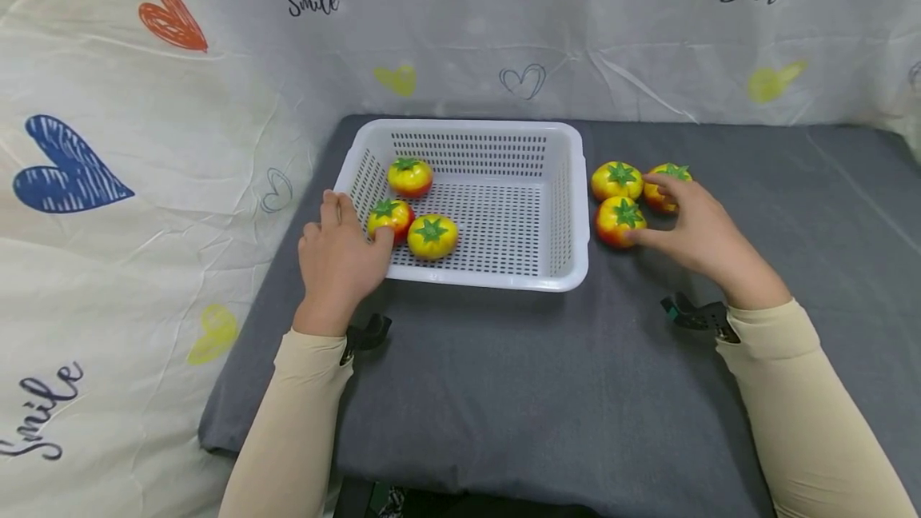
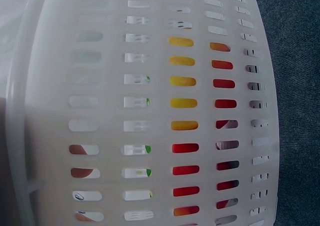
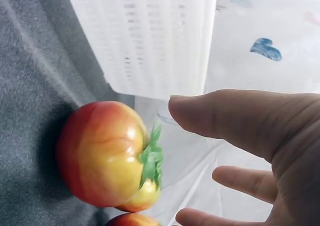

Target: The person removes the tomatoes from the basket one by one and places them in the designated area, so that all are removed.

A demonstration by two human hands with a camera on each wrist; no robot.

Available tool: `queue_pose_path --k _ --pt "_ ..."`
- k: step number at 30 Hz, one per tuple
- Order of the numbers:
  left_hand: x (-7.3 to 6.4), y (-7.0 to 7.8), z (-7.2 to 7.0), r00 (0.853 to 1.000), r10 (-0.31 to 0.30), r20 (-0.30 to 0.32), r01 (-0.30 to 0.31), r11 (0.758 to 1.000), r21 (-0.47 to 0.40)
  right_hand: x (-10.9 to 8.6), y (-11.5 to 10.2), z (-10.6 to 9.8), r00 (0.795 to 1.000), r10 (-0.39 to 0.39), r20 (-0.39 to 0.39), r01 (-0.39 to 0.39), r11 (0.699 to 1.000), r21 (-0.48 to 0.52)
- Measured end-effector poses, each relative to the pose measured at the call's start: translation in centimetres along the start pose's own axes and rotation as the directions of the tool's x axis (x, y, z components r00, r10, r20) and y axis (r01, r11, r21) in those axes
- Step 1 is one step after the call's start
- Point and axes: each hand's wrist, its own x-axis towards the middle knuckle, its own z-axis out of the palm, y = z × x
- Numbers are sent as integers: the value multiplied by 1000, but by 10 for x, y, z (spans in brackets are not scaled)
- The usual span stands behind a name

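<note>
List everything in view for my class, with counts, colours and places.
Basket: one, white, on the cloth
Fruits inside: three, yellow-red with green tops, basket's left half
Fruits outside: three, same colours, right of the basket
Cloth: one, dark grey, under the basket
Printed sheeting: count unclear, whitish with hearts and "Smile", behind and left
Wrist devices: two, black, one per wrist
Dark shape: unidentifiable, bottom edge
Sleeves: two, cream, one per arm
Left hand: one, bare, at the basket's left edge
Right hand: one, bare, at the outside fruits
</note>
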Motion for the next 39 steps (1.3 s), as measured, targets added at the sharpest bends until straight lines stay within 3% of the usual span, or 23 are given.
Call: queue_pose_path --k 13,26,39 --pt "1 -1 -1 999 14 -29 -14 1000 2 -5 -25 -9 998 -39 -41 41 998 44" --pt "0 0 1 1000 7 -21 -7 1000 5 1 -57 -10 993 -116 13 114 990 88" --pt "1 -2 3 999 23 -28 -23 1000 12 11 -87 -12 989 -141 33 137 986 91"
